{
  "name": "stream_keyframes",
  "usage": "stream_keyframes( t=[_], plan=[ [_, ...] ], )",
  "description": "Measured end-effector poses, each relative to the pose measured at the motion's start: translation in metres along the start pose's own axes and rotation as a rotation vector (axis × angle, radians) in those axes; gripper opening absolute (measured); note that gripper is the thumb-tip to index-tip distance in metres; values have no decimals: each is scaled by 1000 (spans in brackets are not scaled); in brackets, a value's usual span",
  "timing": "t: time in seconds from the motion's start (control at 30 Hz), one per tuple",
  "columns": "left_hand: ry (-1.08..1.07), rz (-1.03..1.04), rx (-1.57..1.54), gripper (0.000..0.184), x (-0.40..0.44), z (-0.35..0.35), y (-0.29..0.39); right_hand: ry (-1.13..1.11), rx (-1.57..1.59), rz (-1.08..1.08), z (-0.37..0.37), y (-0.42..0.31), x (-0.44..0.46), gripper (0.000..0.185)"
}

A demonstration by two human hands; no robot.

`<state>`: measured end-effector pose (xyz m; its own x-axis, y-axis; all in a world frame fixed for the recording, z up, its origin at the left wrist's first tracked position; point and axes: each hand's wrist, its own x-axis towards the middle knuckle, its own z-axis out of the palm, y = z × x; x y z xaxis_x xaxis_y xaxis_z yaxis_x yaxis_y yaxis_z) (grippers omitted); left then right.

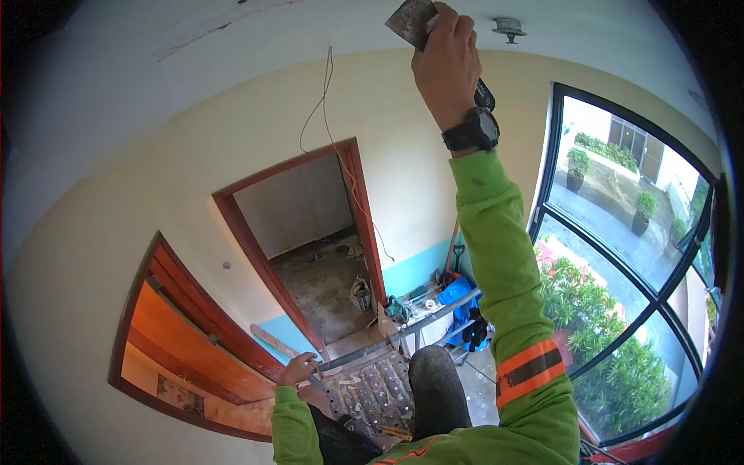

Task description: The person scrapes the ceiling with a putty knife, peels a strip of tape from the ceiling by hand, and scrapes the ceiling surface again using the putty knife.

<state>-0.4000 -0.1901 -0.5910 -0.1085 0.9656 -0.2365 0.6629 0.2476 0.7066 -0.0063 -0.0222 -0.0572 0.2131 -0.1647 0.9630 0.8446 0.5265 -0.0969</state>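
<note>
My right hand (pixel 449 62) is raised to the ceiling, its fingers closed around a putty knife. The flat, stained metal blade of the putty knife (pixel 411 22) is up against or very near the white ceiling (pixel 325 31); the exact contact cannot be made out. A dark watch sits on that wrist. Low on the left, my left hand (pixel 298 370) is closed at the left end of a grey metal scaffold rail (pixel 403 333). Part of its grip is hidden. Below me lies a perforated, splattered scaffold platform (pixel 372 391).
Thin wires (pixel 325 108) hang from the ceiling. A round ceiling fitting (pixel 508 29) is right of my raised hand. A red-framed doorway (pixel 358 201) stands ahead, an orange wooden door (pixel 194 341) at left, and a large black-framed window (pixel 547 186) at right. Tools and blue items (pixel 456 293) lie beyond the rail.
</note>
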Motion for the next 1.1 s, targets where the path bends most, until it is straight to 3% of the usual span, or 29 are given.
stream_keyframes(
  t=[0.23, 0.33, 0.4, 0.43, 0.5, 0.63, 0.77, 0.83, 0.87, 0.93, 1.1],
  plan=[
    [-3, -26, 29, 38, -10, -5, 23, -27, -25, 16, 1, -4, 3, 42],
    [-5, -37, 27, 39, -10, -4, 22, 74, -48, -9, 16, 5, 2, 34],
    [-1, -23, 26, 38, -5, -1, 10, -167, 580, 198, 22, 9, 6, 28],
    [3, -9, 22, 38, -1, 0, 4, -166, 579, 197, 21, 15, 6, 28],
    [-2, 15, 41, 38, 3, 0, 1, -499, 1913, 895, 1, 11, 10, 27],
    [-7, 44, 29, 38, 2, 0, 0, -600, 2278, 775, 17, 40, -1, 31],
    [-5, -3, 16, 39, 2, 0, 4, -676, 2260, 716, 16, 40, -9, 38],
    [-43, -8, 15, 38, -3, -2, 11, -372, 1472, 702, 14, 25, -12, 36],
    [-42, -10, 18, 38, -3, -3, 8, -368, 1473, 704, 16, 19, -11, 36],
    [-37, 3, -30, 37, -2, -1, 3, -12, 537, 144, 18, 10, -9, 30],
    [5, 14, -8, 36, -3, 1, 8, 38, 161, 3, 4, 4, -8, 45]
  ],
)
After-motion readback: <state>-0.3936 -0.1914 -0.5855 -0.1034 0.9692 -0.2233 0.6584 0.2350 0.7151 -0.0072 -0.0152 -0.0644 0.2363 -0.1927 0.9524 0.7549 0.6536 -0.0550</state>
